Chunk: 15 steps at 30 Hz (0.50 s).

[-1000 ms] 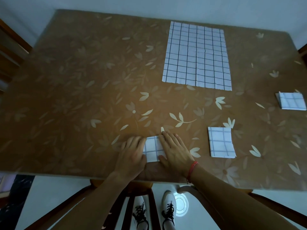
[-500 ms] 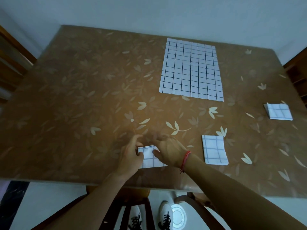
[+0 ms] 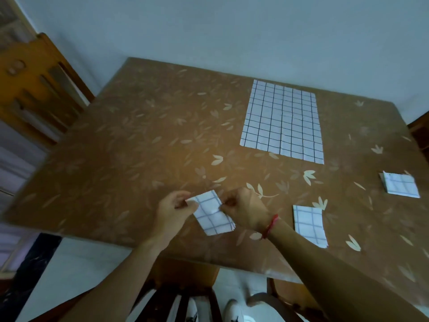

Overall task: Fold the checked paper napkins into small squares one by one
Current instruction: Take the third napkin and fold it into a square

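Your left hand [image 3: 176, 210] and right hand [image 3: 246, 212] each pinched a side of the small folded blue-checked white paper napkin [image 3: 213, 214] near the brown leaf-patterned tabletop [image 3: 116, 159]'s 6 o'clock edge. Its folding looked done; the next move called for setting it down and fetching the flat checked sheet [image 3: 282, 122] at 1 o'clock

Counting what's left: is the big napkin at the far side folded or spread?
Spread. The big napkin lies flat on the table, its whole grid showing, with only crease lines across it.

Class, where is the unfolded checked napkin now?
Head view: the unfolded napkin lies flat on the far side of the table, right of centre, beyond the right hand.
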{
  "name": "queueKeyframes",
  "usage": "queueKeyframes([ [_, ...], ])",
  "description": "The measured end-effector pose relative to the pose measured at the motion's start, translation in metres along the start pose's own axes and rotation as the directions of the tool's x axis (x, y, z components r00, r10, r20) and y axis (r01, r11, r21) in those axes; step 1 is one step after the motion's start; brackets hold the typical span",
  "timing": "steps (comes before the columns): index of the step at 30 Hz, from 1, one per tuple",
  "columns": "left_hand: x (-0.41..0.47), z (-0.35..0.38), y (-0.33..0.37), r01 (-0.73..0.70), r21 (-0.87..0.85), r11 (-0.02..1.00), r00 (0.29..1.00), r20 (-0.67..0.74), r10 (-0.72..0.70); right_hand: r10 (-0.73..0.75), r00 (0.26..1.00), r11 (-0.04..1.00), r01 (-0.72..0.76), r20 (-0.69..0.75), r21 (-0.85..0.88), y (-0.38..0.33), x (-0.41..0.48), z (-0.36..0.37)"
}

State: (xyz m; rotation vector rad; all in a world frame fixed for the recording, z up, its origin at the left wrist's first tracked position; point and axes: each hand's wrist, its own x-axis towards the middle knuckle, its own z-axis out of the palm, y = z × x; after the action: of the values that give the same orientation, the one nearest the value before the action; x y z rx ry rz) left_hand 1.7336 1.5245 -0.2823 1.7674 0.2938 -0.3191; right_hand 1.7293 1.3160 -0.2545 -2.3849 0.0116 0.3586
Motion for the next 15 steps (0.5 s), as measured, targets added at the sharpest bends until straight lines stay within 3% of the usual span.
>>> queueKeyframes([
  [1,-0.001,-0.008,0.0,0.032,-0.056,0.998,0.999,-0.016,-0.033,0.037,0.999,0.989,-0.038,0.008,0.142,-0.006,0.006,0.001],
  [5,-0.008,-0.044,0.0,0.111,-0.158,0.981,0.994,0.009,-0.111,0.008,1.0,0.938,-0.011,0.009,0.346,-0.035,0.007,0.006],
  [9,-0.013,-0.073,0.005,0.09,-0.121,0.989,0.993,-0.069,-0.099,0.032,0.997,0.899,-0.06,0.071,0.435,-0.061,0.009,0.026],
  [15,-0.013,-0.128,0.011,0.056,0.069,0.996,0.989,-0.142,-0.046,0.14,0.981,0.82,-0.191,0.135,0.54,-0.094,0.022,0.069],
])
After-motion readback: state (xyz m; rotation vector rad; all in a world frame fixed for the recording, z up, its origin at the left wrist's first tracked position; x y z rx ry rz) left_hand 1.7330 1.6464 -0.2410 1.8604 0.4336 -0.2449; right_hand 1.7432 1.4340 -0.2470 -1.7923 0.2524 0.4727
